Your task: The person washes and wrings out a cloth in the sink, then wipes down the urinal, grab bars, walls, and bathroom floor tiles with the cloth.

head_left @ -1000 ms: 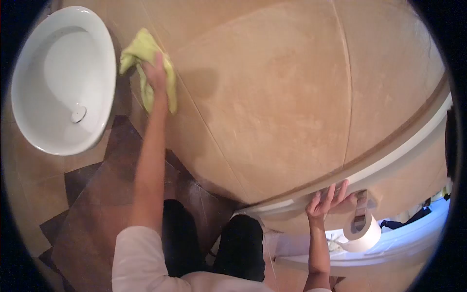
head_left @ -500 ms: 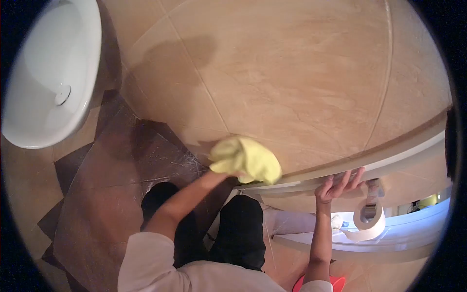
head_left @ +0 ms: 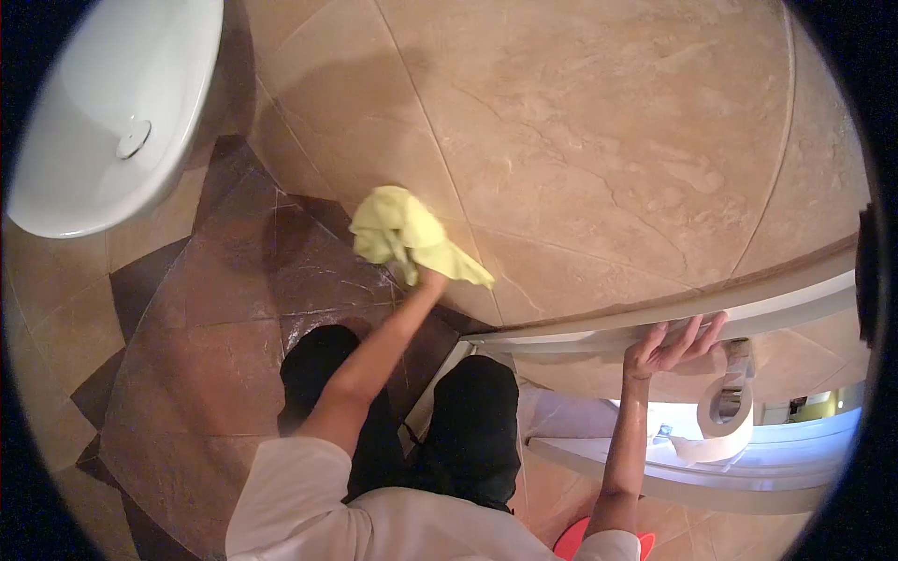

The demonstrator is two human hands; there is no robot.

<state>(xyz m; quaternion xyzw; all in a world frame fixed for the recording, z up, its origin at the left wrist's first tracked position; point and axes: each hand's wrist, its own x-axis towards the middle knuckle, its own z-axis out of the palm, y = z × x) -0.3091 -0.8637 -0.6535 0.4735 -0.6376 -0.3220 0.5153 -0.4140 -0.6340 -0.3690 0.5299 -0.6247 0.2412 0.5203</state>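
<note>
A yellow cloth (head_left: 398,229) lies bunched against the beige tiled wall (head_left: 580,140), low down near the dark floor tiles. My left hand (head_left: 431,280) is closed on it; the cloth hides most of the fingers. Over on the right, my right hand (head_left: 675,348) has its fingers spread and rests against the pale frame edge (head_left: 580,333). Nothing shows in that hand. Just beside it, a toilet paper roll (head_left: 725,408) hangs on a metal holder (head_left: 738,360).
A white basin (head_left: 112,103) with a round drain stands at the upper left. Brown and beige tiles (head_left: 224,365) cover the floor. Part of a red object (head_left: 572,539) shows beside my right forearm. A bluish-white ledge (head_left: 795,449) is at the right.
The cloth in my left hand went from beside the basin down to the wall's lower right, then back slightly up and left. My right hand stays at the frame edge. The view has shifted.
</note>
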